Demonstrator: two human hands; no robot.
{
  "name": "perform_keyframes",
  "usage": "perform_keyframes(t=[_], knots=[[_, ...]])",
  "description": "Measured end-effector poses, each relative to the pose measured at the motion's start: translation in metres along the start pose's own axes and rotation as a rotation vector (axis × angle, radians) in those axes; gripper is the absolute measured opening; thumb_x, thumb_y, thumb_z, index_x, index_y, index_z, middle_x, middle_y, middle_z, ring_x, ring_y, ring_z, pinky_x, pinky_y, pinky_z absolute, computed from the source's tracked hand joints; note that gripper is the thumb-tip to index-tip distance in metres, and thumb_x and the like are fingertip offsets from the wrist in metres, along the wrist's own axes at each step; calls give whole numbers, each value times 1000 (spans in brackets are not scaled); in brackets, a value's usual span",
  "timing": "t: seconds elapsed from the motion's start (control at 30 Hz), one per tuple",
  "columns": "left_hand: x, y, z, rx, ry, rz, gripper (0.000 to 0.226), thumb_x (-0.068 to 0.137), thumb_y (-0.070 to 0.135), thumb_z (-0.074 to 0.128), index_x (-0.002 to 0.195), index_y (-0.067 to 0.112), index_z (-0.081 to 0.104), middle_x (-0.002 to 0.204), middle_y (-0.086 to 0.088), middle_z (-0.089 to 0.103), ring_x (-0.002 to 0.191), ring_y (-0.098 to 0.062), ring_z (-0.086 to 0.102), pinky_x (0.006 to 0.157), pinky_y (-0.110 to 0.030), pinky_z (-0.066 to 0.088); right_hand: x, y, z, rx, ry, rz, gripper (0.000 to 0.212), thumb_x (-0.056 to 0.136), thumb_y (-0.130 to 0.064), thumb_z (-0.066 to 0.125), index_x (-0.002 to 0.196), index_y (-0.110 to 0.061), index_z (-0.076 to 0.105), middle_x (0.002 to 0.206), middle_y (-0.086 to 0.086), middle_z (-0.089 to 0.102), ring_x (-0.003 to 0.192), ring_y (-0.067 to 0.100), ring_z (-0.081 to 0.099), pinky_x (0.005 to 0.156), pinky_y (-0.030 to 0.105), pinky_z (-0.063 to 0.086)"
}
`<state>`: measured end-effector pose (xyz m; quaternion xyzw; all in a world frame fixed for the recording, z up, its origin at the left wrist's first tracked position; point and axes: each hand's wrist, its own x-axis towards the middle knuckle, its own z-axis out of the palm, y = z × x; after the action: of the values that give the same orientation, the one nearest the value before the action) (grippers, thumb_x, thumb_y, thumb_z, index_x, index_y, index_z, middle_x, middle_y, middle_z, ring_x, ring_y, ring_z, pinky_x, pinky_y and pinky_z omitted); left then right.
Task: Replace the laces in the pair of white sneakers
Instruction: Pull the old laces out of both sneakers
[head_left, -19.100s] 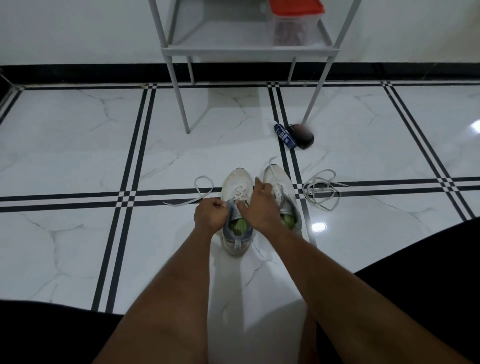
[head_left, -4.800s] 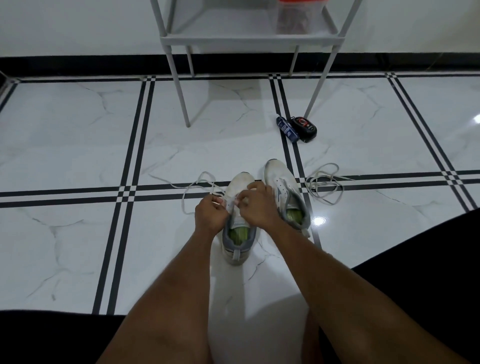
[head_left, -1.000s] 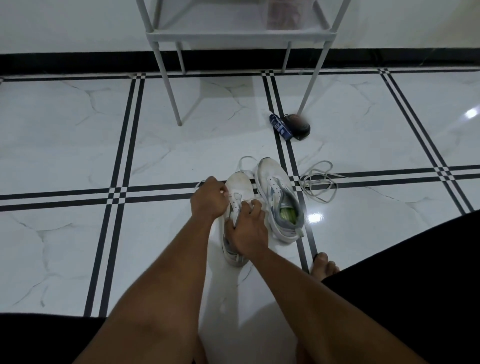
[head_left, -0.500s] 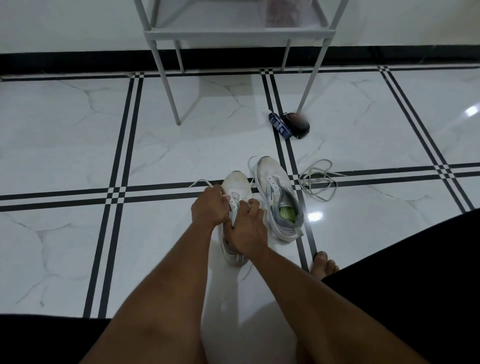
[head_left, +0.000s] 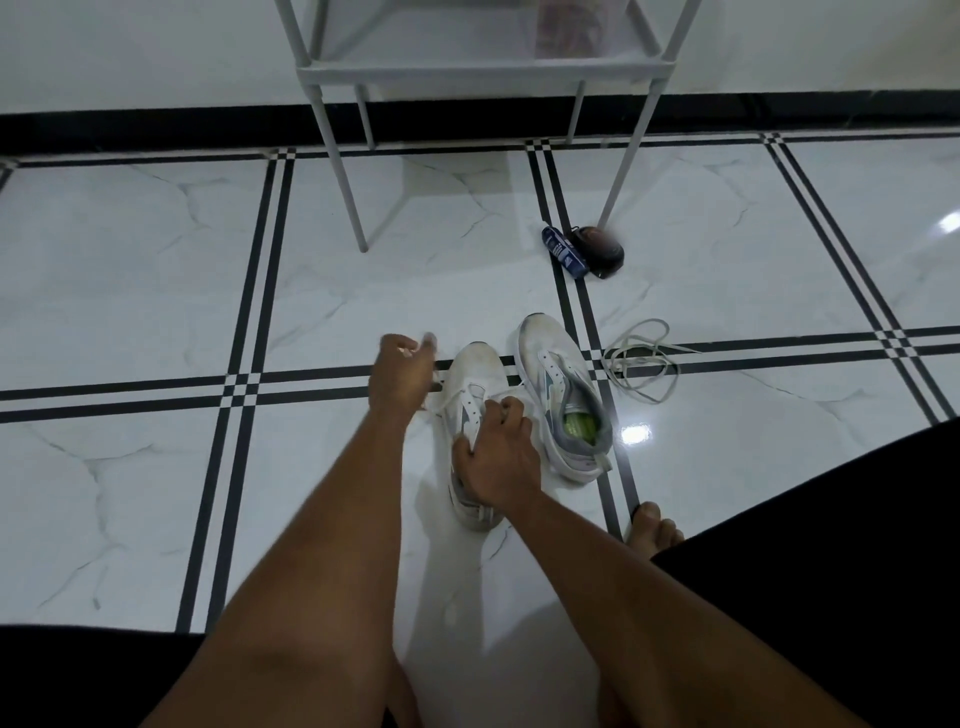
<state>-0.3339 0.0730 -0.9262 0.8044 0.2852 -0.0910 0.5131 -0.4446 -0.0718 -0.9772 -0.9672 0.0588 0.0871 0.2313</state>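
Note:
Two white sneakers stand side by side on the tiled floor. My right hand (head_left: 496, 454) grips the left sneaker (head_left: 475, 382) at its tongue and opening, holding it down. My left hand (head_left: 400, 374) is raised to the left of that sneaker's toe, pinching a white lace (head_left: 441, 397) that runs from the hand to the sneaker's eyelets. The right sneaker (head_left: 558, 387) lies untouched, its green insole showing. A loose lace (head_left: 644, 364) lies coiled on the floor to the right of the pair.
A white metal rack (head_left: 483, 73) stands at the back on thin legs. A small blue pack (head_left: 563, 252) and a dark round object (head_left: 600, 252) lie by its right leg. My bare foot (head_left: 654, 530) rests near the right sneaker's heel.
My left hand has moved up and to the left, away from the sneaker, drawing the lace out with it. My right hand stays on the left sneaker.

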Motion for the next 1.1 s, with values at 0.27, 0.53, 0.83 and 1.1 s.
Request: perform_keyframes(t=[0.27,0.53,0.83,1.1], knots=[[-20,-31,30,569,-55,357,12,97,35,62,94,26,69,112,0,67,103,-26,64,82,-36,48,0,2,4,-7,23,-5,63,95,-51,56,143,-12,44,149,15,37,126,38,46,87,48,55],[-11,-29,17,-179,197,-73,31,103,31,50,98,9,71,102,-6,69,98,-30,66,83,-35,51,1,1,-1,-10,21,-63,66,94,-51,55,148,-15,40,148,11,36,126,34,47,85,50,58],[-20,-45,28,108,-90,271,14,93,38,73,93,25,70,91,10,71,89,-15,66,79,-32,50,-1,1,0,24,88,-74,69,95,-48,57,153,-17,37,149,10,40,126,33,49,86,47,59],[-22,-42,34,345,2,306,16,97,23,64,86,12,63,83,3,64,82,-23,58,70,-30,35,-1,2,1,65,133,-76,61,99,-50,58,146,-15,42,142,10,45,120,31,54,85,45,57]])
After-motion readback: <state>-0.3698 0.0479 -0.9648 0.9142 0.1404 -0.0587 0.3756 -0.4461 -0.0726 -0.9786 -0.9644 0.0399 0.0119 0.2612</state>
